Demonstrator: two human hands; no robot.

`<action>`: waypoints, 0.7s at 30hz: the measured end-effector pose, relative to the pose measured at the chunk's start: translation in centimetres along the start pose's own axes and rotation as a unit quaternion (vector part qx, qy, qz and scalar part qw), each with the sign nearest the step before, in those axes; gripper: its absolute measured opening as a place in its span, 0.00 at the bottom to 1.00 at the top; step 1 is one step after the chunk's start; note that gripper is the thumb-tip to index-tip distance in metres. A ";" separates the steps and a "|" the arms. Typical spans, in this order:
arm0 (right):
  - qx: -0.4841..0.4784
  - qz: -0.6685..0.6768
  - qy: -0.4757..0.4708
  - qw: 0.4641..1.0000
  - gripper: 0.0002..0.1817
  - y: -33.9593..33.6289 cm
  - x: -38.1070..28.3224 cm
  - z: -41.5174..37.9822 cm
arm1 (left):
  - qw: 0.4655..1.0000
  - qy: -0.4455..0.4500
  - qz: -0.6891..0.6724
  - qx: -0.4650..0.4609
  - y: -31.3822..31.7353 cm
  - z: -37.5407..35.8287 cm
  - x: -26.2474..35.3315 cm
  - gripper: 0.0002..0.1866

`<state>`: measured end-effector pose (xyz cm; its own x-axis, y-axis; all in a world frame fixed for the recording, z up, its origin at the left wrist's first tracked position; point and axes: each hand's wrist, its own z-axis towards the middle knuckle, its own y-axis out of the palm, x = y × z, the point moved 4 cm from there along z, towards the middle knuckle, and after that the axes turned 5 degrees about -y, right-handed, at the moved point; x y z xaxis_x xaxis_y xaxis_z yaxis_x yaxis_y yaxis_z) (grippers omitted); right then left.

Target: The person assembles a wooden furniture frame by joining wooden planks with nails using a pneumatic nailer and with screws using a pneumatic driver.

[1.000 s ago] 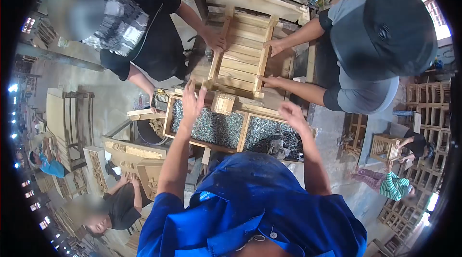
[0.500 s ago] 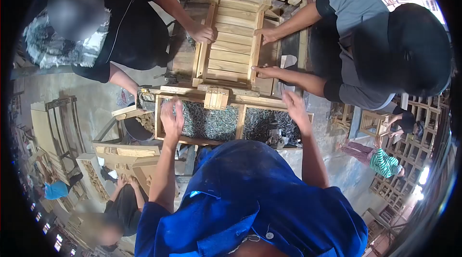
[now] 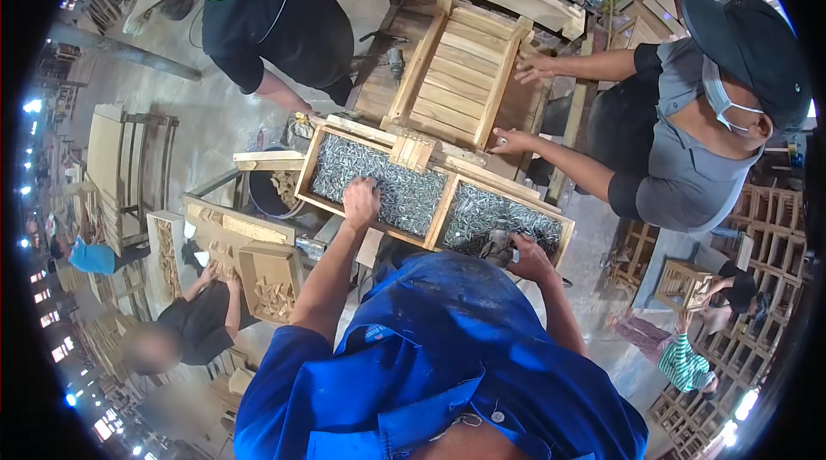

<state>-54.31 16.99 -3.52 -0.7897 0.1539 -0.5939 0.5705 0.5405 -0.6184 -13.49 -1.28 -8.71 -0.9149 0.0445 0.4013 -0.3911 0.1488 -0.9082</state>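
Observation:
A two-compartment wooden box (image 3: 305,169) holding loose metal screws (image 3: 344,159) lies in front of me. My left hand (image 3: 361,202) is down on the screws in the left compartment, its fingers curled closed and their tips partly hidden. At the right compartment's near edge, my right hand (image 3: 531,259) is closed on the back of a grey and black power drill (image 3: 497,243), which rests on the screws. Beyond the box a slatted wooden panel (image 3: 460,68) lies on the workbench (image 3: 379,90). A co-worker's two hands are at its right side.
A small wooden block stack (image 3: 412,152) sits on the box's far rim. Another drill (image 3: 396,62) lies left of the panel. The co-worker in grey (image 3: 688,133) stands right, one in black (image 3: 284,30) at the far left. A bin of wood pieces (image 3: 280,193) stands left.
My hands have come down from above the box, the left into the screws, the right to the drill. The far-left co-worker's hand has left the panel. My view has turned.

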 end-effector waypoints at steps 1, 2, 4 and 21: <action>-0.005 -0.024 0.005 1.000 0.39 0.3 -0.1 -0.3 | 1.000 -0.013 0.007 0.006 -0.2 0.2 0.2 0.06; -0.010 -0.047 0.010 0.999 0.40 0.5 0.0 -0.3 | 1.000 -0.026 0.013 0.012 -0.4 0.3 0.4 0.05; -0.042 -0.027 0.023 0.999 0.42 0.5 0.1 0.1 | 0.998 -0.020 -0.004 0.055 -0.6 0.3 0.6 0.04; 0.129 0.062 -0.178 0.974 0.24 -4.8 -4.1 -3.5 | 0.707 -0.235 -0.658 -0.108 -3.7 -5.2 6.6 0.02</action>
<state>-54.59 16.62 3.65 -0.6095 -0.1168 -0.7841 0.7302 0.3023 -0.6127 -17.60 3.61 -2.07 0.2762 -0.5995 0.7512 -0.9565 -0.0950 0.2758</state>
